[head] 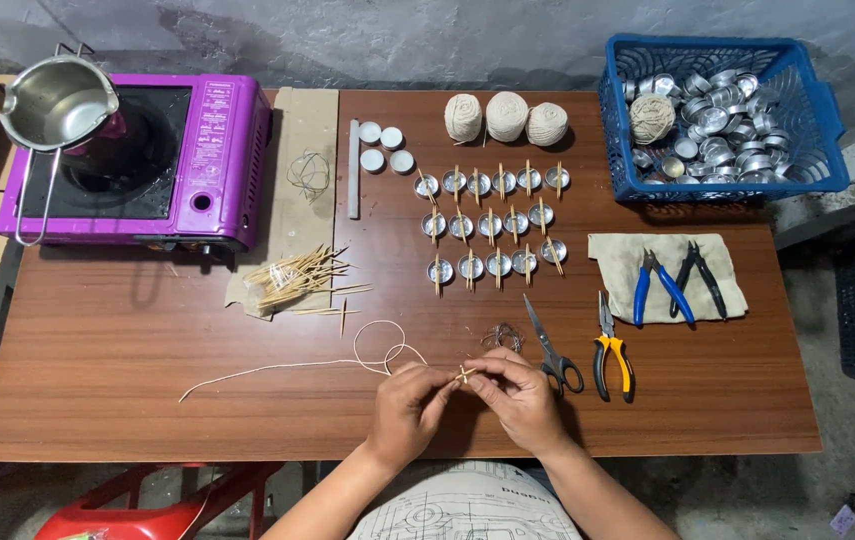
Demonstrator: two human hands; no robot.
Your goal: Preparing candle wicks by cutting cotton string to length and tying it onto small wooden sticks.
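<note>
My left hand [409, 405] and my right hand [519, 397] meet at the near edge of a wooden table [107, 400]. Between their fingertips they pinch a small wooden stick [463, 375] with a white string [287, 366] at it. The string loops away to the left across the table. Just beyond my hands lies a small tangle of thin wire [503, 336]. Further back stand three rows of small metal cups [492, 223], each with a stick laid across its top.
Scissors [550, 349] and yellow-handled pliers [611, 353] lie right of my hands; two more pliers on a cloth [615, 262]. A stick pile [299, 276], purple stove [217, 160] with metal pot [55, 101], string balls [505, 115], blue basket [821, 120] of cups stand farther off.
</note>
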